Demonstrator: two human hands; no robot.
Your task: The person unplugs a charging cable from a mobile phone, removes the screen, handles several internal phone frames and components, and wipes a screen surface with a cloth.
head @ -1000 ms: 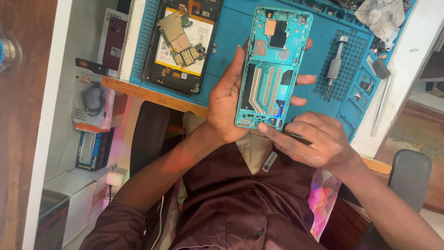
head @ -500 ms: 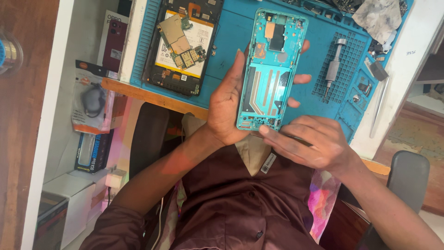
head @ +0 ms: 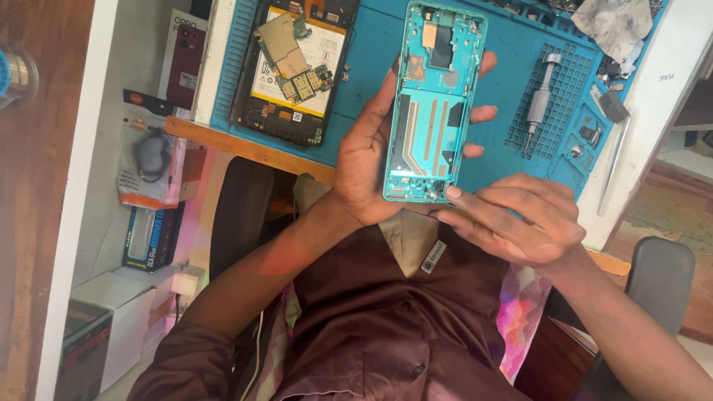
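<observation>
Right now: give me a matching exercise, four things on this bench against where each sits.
1. teal phone frame
2. opened phone with circuit board
3. metal screwdriver
4. grey cloth

A. far right corner of the blue mat
B. lying on the mat's grid area
C. held in the left hand
D. flat on the mat's left part

Pairs: 1-C, 2-D, 3-B, 4-A

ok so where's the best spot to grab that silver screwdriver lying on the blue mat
Probably the slim silver metal screwdriver is best pinched across the middle of its shaft, from above. It lies flat on the gridded part of the blue work mat, wide cap pointing away, with bare mat on both long sides. The right hand is nearer to it; the left hand holds the teal phone frame.
</observation>
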